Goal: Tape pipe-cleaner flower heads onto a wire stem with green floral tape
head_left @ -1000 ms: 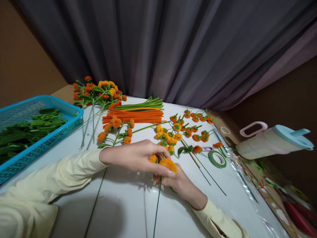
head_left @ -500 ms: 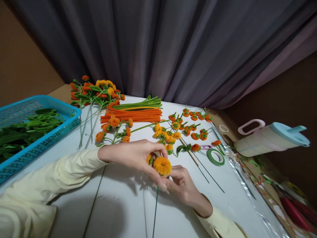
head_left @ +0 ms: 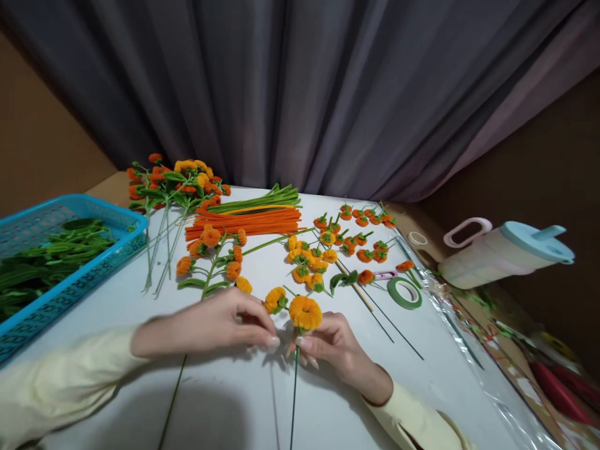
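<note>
My right hand [head_left: 340, 350] pinches a thin green wire stem [head_left: 295, 387] just under a yellow-orange fuzzy flower [head_left: 305, 312], which stands upright. To the left, my left hand [head_left: 225, 320] is curled with thumb and fingertips close together, apart from the flower; whatever may be between them I cannot make out. A second yellow flower [head_left: 275, 300] with green at its base is close beside the first; whether they are joined is unclear. Behind my left hand lies a stem with several orange blooms [head_left: 210, 236] and green leaves.
A blue basket [head_left: 134, 232] of green leaves stands left. Finished flower stems [head_left: 164, 178], orange pipe cleaners [head_left: 244, 224] and green pipe cleaners [head_left: 262, 199] lie at the back. Loose flower heads [head_left: 307, 259], green tape [head_left: 405, 294] and a tumbler [head_left: 487, 259] are right.
My left hand has let go of the yellow flower and moved left and away from it. The right hand keeps its hold on the stem. The view has shifted slightly.
</note>
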Motion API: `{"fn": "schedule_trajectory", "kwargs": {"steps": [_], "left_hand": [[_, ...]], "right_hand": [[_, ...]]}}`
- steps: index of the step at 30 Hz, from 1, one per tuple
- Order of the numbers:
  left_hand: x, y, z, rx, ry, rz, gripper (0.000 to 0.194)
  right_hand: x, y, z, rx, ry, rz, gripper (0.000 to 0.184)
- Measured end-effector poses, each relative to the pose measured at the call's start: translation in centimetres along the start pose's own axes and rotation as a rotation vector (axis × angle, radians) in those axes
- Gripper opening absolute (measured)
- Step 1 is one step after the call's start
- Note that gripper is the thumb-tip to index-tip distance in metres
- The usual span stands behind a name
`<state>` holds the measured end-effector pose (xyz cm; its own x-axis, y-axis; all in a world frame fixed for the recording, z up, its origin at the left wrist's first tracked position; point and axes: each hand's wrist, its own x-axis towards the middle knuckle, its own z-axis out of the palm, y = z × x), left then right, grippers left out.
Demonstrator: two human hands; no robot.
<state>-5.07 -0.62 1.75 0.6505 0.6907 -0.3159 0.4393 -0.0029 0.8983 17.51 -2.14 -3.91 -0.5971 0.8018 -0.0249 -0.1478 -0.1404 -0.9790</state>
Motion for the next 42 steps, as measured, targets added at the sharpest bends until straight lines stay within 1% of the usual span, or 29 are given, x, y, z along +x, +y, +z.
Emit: {"fn": "schedule_trajectory", "kwargs": {"steps": [1, 3, 4, 6, 8, 10, 12, 14, 16, 18, 21, 26, 31, 36, 39, 42], "left_hand": [[0.5, -0.9, 1.4, -0.152, 0.099, -0.014, 0.023], [1.3, -2.3, 4.0, -0.458, 0.222, -0.057, 0.026], [1.6, -2.7, 5.1, -0.596, 0.226, -0.033, 0.027], [2.0, -3.1, 6.8, -0.792, 0.219, 0.000, 0.023], [2.3, -2.9, 7.7, -0.969, 0.259, 0.017, 0.019], [2.8, -2.5, 8.1, -1.067, 0.266, 0.043, 0.020], [3.4, -2.2, 8.3, -1.099, 0.237, 0.069, 0.019], [3.8, -2.0, 8.4, -1.106, 0.219, 0.084, 0.015], [4.0, -1.9, 8.4, -1.111, 0.236, 0.090, 0.009], [4.1, -1.8, 8.2, -1.107, 0.265, 0.091, 0.009], [4.2, -1.8, 7.9, -1.084, 0.294, 0.082, 0.015], [4.2, -1.7, 7.6, -1.043, 0.295, 0.066, 0.010], [4.2, -1.6, 7.5, -1.009, 0.308, 0.041, 0.011], [4.2, -1.5, 7.5, -0.910, 0.318, 0.072, 0.007], [4.2, -1.5, 7.6, -0.931, 0.328, 0.044, 0.007], [4.2, -1.5, 7.8, -0.984, 0.338, -0.005, 0.013]], "right_hand": [[0.0, 0.0, 0.0, 0.013, -0.001, 0.002, 0.031], [0.0, 0.2, -0.1, 0.047, -0.003, 0.008, 0.031], [0.0, 0.2, -0.1, 0.066, -0.002, 0.013, 0.031], [0.0, 0.4, -0.1, 0.102, 0.010, 0.023, 0.032], [0.0, 0.6, -0.1, 0.124, 0.024, 0.025, 0.033], [0.0, 0.8, -0.1, 0.135, 0.030, 0.025, 0.034], [0.0, 0.9, -0.2, 0.154, 0.025, 0.021, 0.034], [0.0, 0.9, -0.2, 0.173, 0.018, 0.008, 0.034], [0.0, 0.9, -0.3, 0.172, 0.002, 0.001, 0.034], [0.0, 0.9, -0.5, 0.148, -0.021, 0.003, 0.034], [0.1, 0.6, -0.7, 0.080, -0.025, 0.024, 0.034], [0.0, -0.6, -1.0, -0.120, 0.060, 0.046, 0.033], [-0.2, -1.2, -1.0, -0.188, 0.048, 0.026, 0.034], [-0.3, -1.3, -1.3, -0.270, 0.029, -0.026, 0.032], [-0.3, -1.4, -1.6, -0.273, 0.007, -0.003, 0.030], [-0.3, -1.4, -1.8, -0.214, -0.024, 0.022, 0.030]]}}
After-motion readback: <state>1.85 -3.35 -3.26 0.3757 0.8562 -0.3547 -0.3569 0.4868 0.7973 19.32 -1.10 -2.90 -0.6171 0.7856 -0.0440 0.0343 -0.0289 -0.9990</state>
